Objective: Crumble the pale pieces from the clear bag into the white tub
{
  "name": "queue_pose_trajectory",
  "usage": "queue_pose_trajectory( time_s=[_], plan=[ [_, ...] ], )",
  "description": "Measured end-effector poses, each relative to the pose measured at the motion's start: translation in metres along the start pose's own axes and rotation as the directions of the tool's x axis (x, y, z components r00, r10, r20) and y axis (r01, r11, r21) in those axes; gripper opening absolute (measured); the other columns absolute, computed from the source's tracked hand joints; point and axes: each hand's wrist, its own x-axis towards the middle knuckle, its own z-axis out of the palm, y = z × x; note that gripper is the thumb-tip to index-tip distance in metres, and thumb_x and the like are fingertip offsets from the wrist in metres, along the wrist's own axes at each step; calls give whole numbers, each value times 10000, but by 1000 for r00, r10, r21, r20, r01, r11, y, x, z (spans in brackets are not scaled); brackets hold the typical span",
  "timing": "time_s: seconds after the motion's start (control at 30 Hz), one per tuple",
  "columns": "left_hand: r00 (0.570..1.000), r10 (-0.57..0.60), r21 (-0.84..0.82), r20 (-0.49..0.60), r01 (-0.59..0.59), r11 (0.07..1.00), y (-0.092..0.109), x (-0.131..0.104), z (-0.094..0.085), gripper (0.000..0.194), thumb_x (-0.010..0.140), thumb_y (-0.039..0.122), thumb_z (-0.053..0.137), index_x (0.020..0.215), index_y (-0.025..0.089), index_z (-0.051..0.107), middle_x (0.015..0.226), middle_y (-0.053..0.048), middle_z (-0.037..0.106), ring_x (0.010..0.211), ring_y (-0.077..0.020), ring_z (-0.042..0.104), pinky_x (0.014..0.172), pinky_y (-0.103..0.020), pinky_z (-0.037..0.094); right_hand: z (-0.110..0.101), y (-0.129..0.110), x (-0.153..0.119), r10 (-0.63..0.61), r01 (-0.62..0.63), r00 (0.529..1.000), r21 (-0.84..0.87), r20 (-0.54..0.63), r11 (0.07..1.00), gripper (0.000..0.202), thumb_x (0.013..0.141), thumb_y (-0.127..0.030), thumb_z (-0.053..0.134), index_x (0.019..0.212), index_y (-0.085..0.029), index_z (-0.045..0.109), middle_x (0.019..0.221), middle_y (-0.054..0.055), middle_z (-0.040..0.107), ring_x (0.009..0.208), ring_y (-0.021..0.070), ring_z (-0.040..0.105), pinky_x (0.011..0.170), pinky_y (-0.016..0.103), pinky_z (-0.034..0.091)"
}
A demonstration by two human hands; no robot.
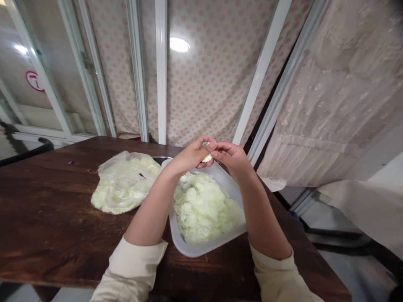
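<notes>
Above the far side of a white plastic tub (185, 250), my left hand (197, 154) and my right hand (232, 158) meet at the fingertips. Between them is a small pale green-white piece (207, 158), pinched by the fingers of both. Its exact kind is too small to make out. A heap of similar pale green-white, soft, flaky pieces (204, 205) fills much of the tub. To the left, beyond my left forearm, lies a clear plastic bag (126, 180) holding more of the same pale stuff.
Everything stands on a dark brown wooden table (56, 235). Behind the bag, the dark rim of a round vessel (162, 159) shows partly. Glass sliding panels with a pink-dotted curtain (208, 84) rise at the table's far edge. A pale curtain (333, 105) hangs on the right.
</notes>
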Motion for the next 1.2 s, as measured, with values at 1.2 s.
queue_pose_trajectory(
  time_s=[1.2],
  plan=[
    [994,-29,68,-104,36,997,0,1,-10,179,863,287,463,992,167,492,463,45,469,416,-58,389,398,-158,218,-13,21,7,-83,-54,941,-388,-327,920,410,824,-569,452,960,-202,576,602,-7,544,562,139,541,574,296,436]
  ],
)
